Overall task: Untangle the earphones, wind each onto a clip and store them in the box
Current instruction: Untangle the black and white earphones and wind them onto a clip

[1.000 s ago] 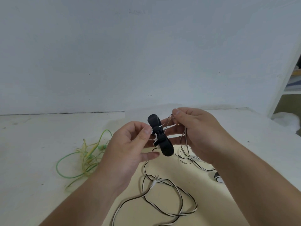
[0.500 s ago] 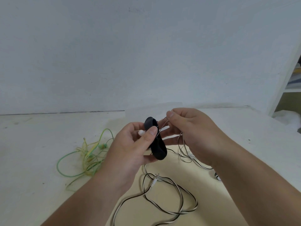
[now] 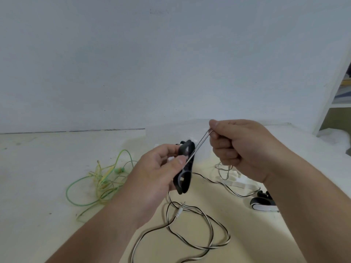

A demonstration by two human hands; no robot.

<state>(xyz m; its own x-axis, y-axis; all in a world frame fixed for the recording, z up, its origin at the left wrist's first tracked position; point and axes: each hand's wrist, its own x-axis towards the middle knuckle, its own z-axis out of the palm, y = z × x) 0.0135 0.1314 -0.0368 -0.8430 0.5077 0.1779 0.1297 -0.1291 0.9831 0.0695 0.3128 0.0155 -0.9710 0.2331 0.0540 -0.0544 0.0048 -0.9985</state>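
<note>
My left hand (image 3: 157,173) grips a black winding clip (image 3: 185,171) above the table, thumb pressed on the black-and-white earphone cable (image 3: 199,226) where it crosses the clip. My right hand (image 3: 237,149) pinches that cable and holds it taut up and to the right of the clip. The rest of the cable lies in loose loops on the table below, its jack plug (image 3: 179,210) showing. A tangled green-yellow earphone (image 3: 102,179) lies on the table to the left. Another black-and-white clip (image 3: 263,204) sits on the table under my right forearm.
A pale yellow sheet (image 3: 247,234) covers the near right of the white table (image 3: 38,177). A clear plastic box (image 3: 235,182) stands behind my right hand, partly hidden. A white wall rises behind, and a white shelf unit (image 3: 334,88) stands at the far right.
My right hand has pulled the cable up and to the right, stretching it taut from the clip. My left hand has turned the clip edge-on and lowered it a little.
</note>
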